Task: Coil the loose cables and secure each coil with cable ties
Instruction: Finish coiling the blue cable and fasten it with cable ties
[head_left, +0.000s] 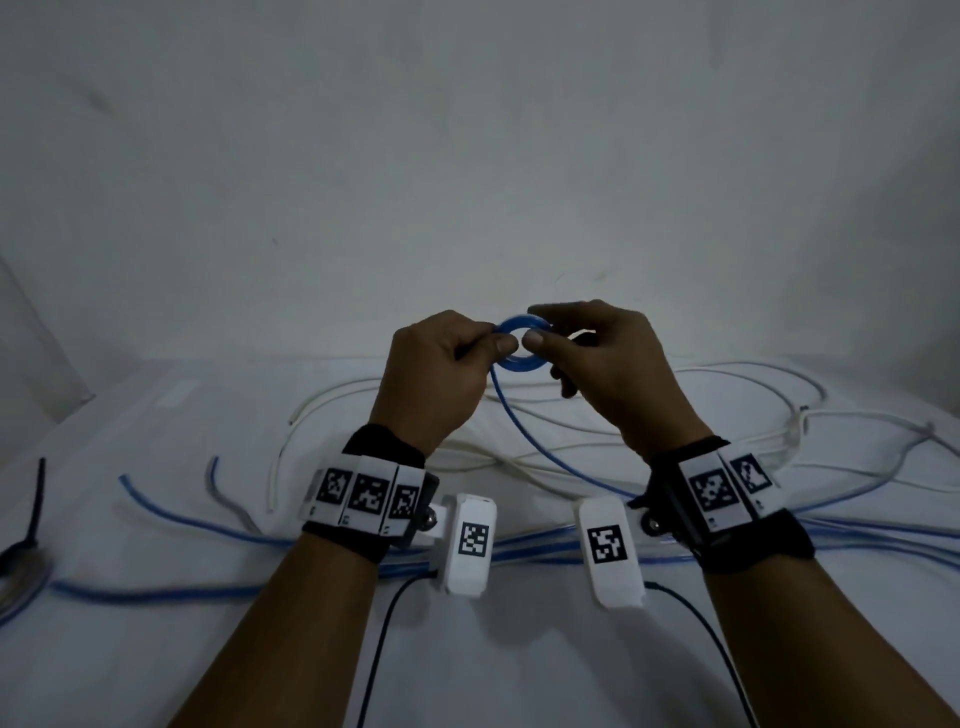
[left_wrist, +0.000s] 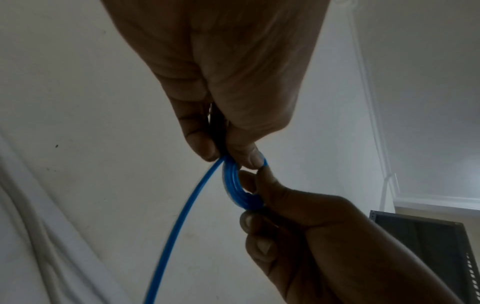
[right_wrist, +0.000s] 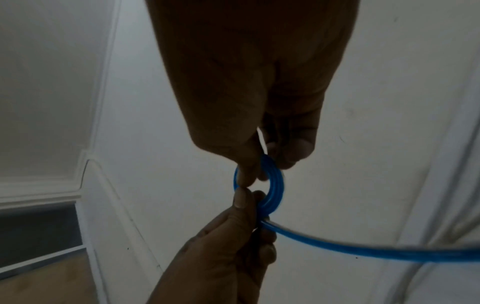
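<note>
A small coil of blue cable (head_left: 514, 319) is held up above the table between both hands. My left hand (head_left: 496, 340) pinches its left side with thumb and fingers, and something dark and thin shows inside that grip. My right hand (head_left: 537, 327) pinches the right side, forefinger over the top and thumb in front. The loose blue tail (head_left: 530, 441) runs from the coil down to the table. In the left wrist view the coil (left_wrist: 233, 185) sits between my left hand (left_wrist: 233, 159) and right hand (left_wrist: 249, 197). The right wrist view shows the coil (right_wrist: 276, 185) and tail (right_wrist: 363, 248).
Loose white cables (head_left: 649, 415) lie tangled on the white-covered table (head_left: 156, 649) behind my hands. Several blue cables (head_left: 208, 525) and a grey one (head_left: 223, 493) run across it. A black cable tie (head_left: 37, 499) and a bundled coil (head_left: 18, 582) lie at the far left.
</note>
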